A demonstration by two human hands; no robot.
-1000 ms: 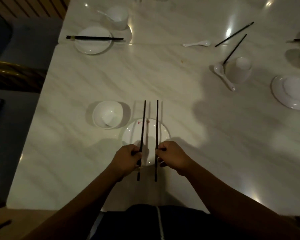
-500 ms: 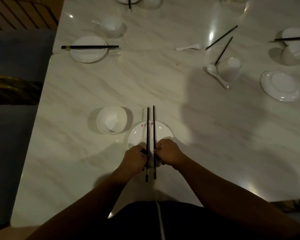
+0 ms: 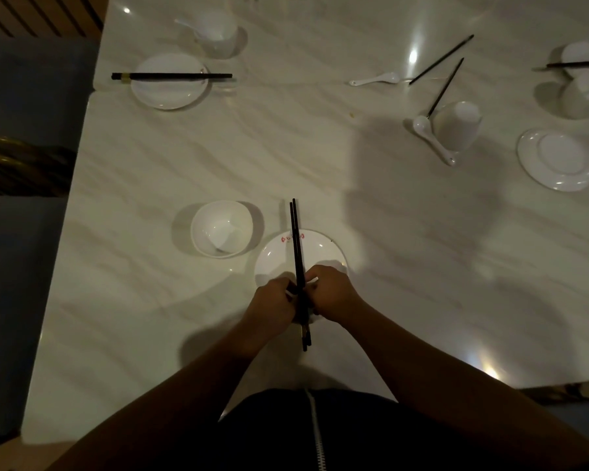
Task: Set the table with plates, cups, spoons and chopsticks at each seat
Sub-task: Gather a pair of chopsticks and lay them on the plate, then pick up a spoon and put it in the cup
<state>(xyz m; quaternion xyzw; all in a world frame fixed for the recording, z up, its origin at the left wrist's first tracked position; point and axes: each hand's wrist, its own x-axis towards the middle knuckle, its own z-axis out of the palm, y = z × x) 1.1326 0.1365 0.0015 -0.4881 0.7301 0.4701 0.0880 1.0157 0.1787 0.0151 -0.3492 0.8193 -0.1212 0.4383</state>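
Note:
Two black chopsticks lie side by side, touching, across the white plate in front of me, pointing away from me. My left hand and my right hand are both closed on them near their near ends, over the plate's near rim. A white cup stands just left of the plate, with a white shape inside that I cannot make out.
A set place at the far left has a plate with chopsticks across it and a cup. To the right lie a loose spoon, two loose chopsticks, an upturned cup, another spoon and an upturned plate.
My hands have drawn together, bringing the two chopsticks from well apart to touching side by side over the plate.

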